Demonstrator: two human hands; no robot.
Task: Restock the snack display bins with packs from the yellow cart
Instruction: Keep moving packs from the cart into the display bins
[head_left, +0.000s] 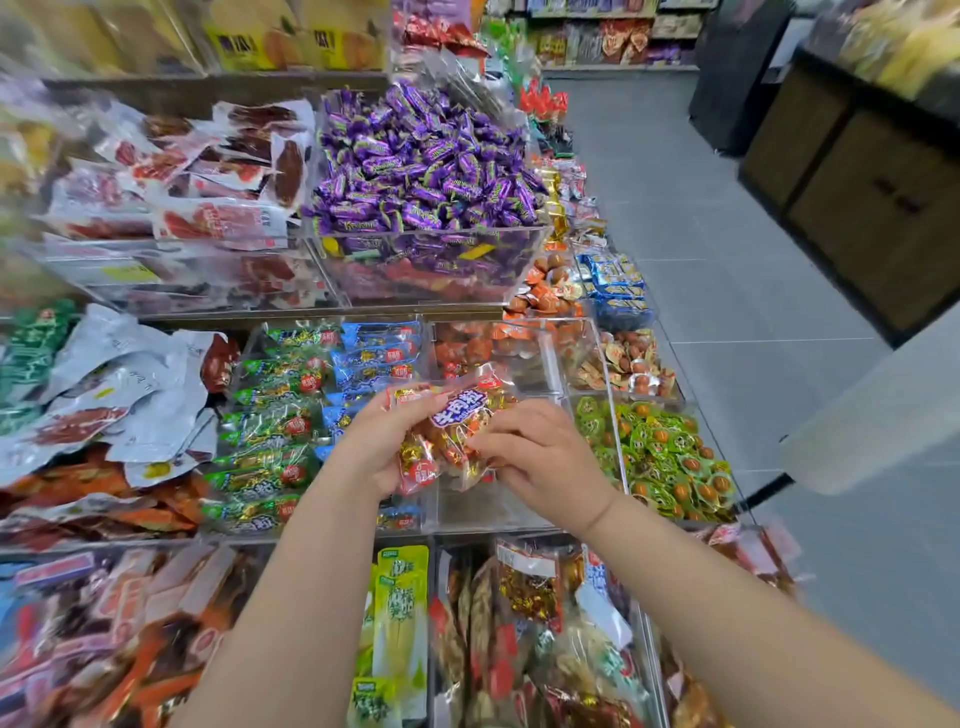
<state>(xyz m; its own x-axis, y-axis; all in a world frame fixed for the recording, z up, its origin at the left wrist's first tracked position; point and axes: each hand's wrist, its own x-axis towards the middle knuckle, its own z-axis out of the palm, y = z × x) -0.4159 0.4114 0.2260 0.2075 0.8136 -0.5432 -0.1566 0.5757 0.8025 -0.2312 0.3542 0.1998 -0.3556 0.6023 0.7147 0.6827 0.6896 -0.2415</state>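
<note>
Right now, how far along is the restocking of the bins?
Done, it seems: the purple candy bin and the green pack bin look full. In hand: the left hand and right hand grip a snack bag over the middle bin. Left: that bin's near part looks bare, so the bag's contents are not yet in. The cart is out of view, so remaining stock cannot be judged.

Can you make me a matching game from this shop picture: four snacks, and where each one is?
1 purple candies
2 clear snack bag
3 green round packs
4 pale green long packs

a gripped by left hand and right hand
b below both hands
c right of the right hand
d heaped above the hands

Pairs: 1d, 2a, 3c, 4b
</note>
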